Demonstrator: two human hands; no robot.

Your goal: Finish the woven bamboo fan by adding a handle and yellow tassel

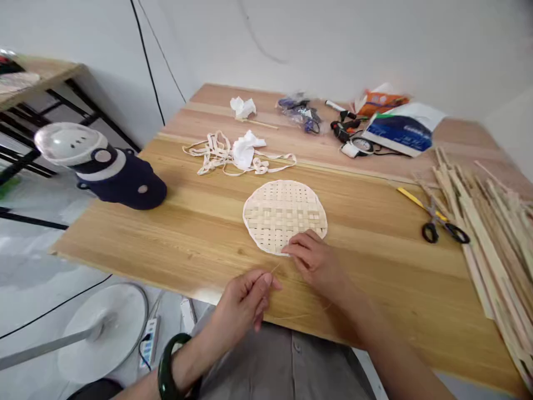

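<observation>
A round woven bamboo mat (285, 214) with a pale bound rim lies on the wooden table in front of me. My right hand (314, 261) is at its near edge, thumb and fingers closed on the rim. Below and to the left, my left hand (249, 297) pinches a thin thread (275, 268) that runs up toward the mat's edge. A loose length of the thread seems to trail along the table beneath my right hand. A dark green bangle (167, 366) is on my left wrist.
Several bamboo strips (491, 222) are heaped at the right, with scissors (443, 225) and a yellow-handled tool (410, 197) beside them. Pale ribbon (214, 153) and crumpled tissue (245, 149) lie behind the mat. A dark blue water bottle (120, 178) stands left; a tissue pack (400, 133) is at the back.
</observation>
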